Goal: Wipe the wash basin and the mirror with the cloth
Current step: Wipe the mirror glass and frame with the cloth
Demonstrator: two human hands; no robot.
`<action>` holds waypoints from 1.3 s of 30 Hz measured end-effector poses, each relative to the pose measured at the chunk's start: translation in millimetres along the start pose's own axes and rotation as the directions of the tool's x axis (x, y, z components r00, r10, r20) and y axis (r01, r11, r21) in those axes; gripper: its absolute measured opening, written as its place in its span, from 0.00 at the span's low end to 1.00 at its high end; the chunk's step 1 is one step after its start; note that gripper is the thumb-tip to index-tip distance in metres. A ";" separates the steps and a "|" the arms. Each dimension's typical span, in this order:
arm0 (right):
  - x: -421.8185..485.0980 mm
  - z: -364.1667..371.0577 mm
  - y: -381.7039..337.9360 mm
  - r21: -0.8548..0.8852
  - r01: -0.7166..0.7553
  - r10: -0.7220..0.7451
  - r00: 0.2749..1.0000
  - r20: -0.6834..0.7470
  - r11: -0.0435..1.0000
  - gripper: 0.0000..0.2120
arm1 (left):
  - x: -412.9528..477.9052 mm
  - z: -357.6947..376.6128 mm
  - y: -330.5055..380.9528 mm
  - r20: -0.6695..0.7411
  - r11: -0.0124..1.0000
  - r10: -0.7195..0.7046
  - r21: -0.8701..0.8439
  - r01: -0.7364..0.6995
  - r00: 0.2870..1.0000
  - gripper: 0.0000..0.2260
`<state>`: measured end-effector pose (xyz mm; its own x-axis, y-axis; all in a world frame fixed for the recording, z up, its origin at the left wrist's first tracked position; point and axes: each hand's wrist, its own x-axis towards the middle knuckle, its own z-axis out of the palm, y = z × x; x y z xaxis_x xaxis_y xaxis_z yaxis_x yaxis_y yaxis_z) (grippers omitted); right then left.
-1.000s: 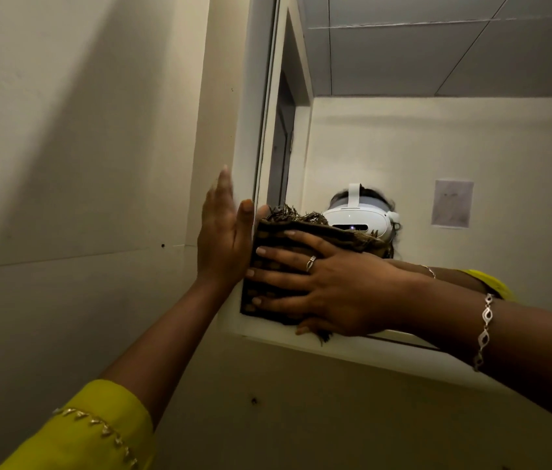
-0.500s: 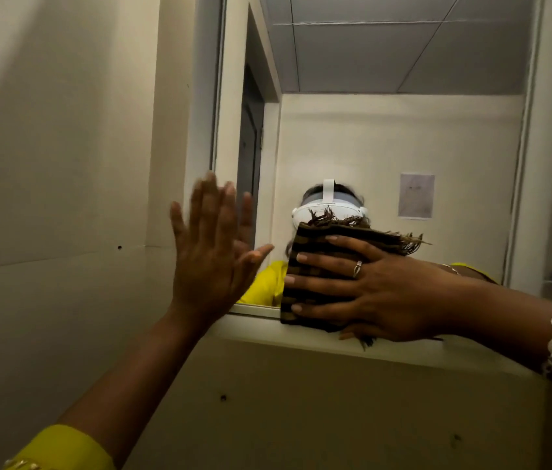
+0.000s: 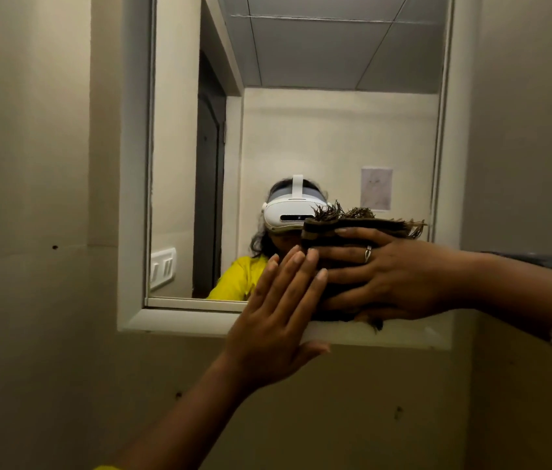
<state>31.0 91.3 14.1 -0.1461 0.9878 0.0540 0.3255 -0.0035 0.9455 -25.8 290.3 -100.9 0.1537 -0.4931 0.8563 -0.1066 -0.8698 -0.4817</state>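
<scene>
Two hands are up at the mirror (image 3: 301,130). The right hand (image 3: 396,276) lies flat, fingers straight and spread, pressing the folded dark-brown cloth (image 3: 352,227) against the glass, with fringe sticking out above the fingers and the white frame (image 3: 173,320) just below the palm. The left hand (image 3: 278,310) is open too, fingers straight and together, holding nothing; its fingertips meet the right hand's fingertips at the cloth's left edge, its palm crosses the frame, and contact with the glass cannot be told.
</scene>
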 end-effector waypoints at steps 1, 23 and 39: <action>-1.7 -0.6 1.8 0.014 0.007 -0.006 1.000 -0.003 1.000 0.21 | -1.4 0.5 -0.6 0.011 0.999 0.044 0.029 -0.044 0.999 0.32; -89.7 18.5 -24.6 0.072 -0.290 0.294 0.954 -0.053 0.954 0.22 | -8.5 6.1 -4.8 0.164 0.864 0.399 0.264 -0.430 0.902 0.32; -120.8 13.6 -57.5 -0.125 -0.421 0.413 0.906 -0.089 0.898 0.18 | -9.7 7.4 -7.8 0.228 0.842 0.448 0.217 -0.493 0.865 0.31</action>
<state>42.7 -25.7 -51.2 -0.0816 0.8800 0.4680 0.2374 -0.4389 0.8666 -19.2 301.8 -106.8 0.3091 -0.8197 0.4822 0.0472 -0.4932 -0.8686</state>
